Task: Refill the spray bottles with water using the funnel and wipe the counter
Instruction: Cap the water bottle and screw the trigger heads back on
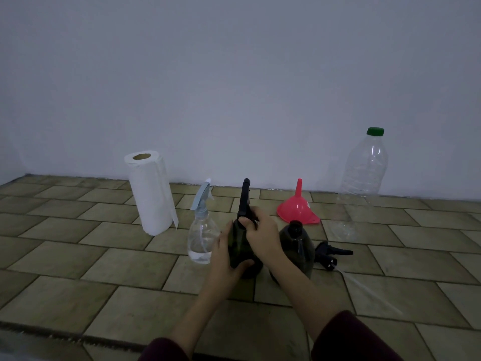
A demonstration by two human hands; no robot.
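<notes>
Head view, sole view. Tiled tabletop (78,246) against a plain pale wall. At rear left: paper towel roll (150,194), upright. Beside it: clear spray bottle (202,238) with pale blue trigger head fitted, a little water in the base. Centre: dark green spray bottle (240,252), upright, black trigger head (244,201) seated on its neck. Left hand (229,259) wrapped round the body of that bottle; right hand (260,235) clamped on the collar under the trigger head, thumb over the front. Just right, partly behind the right wrist: second dark bottle (298,250), neck open, no head fitted. Near its right side, lying on the tiles: loose black trigger head (329,255), its dip tube (369,293) trailing toward the near right. Behind: red funnel (298,207), resting mouth down, spout up, untouched. At rear right: large clear water bottle (361,183), green cap on, water level not discernible. Step judged in hand: turning the head at the collar of the centre bottle; loosening or tightening not determinable. Next move, if loosening: lifting head and tube straight out, laying them aside, then seating the funnel spout in an open neck. Wiping judged not yet begun.
</notes>
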